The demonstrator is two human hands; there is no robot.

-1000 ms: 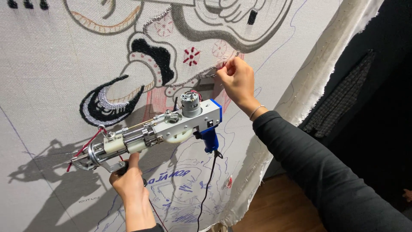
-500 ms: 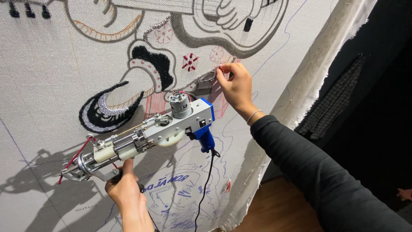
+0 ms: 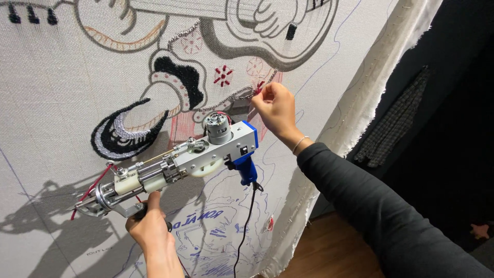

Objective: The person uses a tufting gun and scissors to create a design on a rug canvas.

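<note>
Two hands at work against an upright backing cloth stretched like a wall. Nearest, low and left of centre: left hand, fingers curled tight around the black front grip of a tufting gun, thumb up along the metal frame. Gun lying on its side in the air just off the cloth, silver needle end down to the left with red yarn threaded through it, round grey motor on top, blue rear handle at the right end, black power cord dangling straight down from that handle. To the right, a dark long sleeve reaching in from the near right corner, thin bracelet at the wrist. Further up, just above and right of the motor: right hand, thumb and forefinger pressed together, pinching a bit of red yarn right at the cloth surface, remaining fingers folded in. Farther across the cloth: black and grey tufted shape left of the gun, black tufted patch above it, small red tufted flower, outlined cartoon drawing along the top. Frayed cloth edge running down the right side, dark room and wooden floor beyond.
</note>
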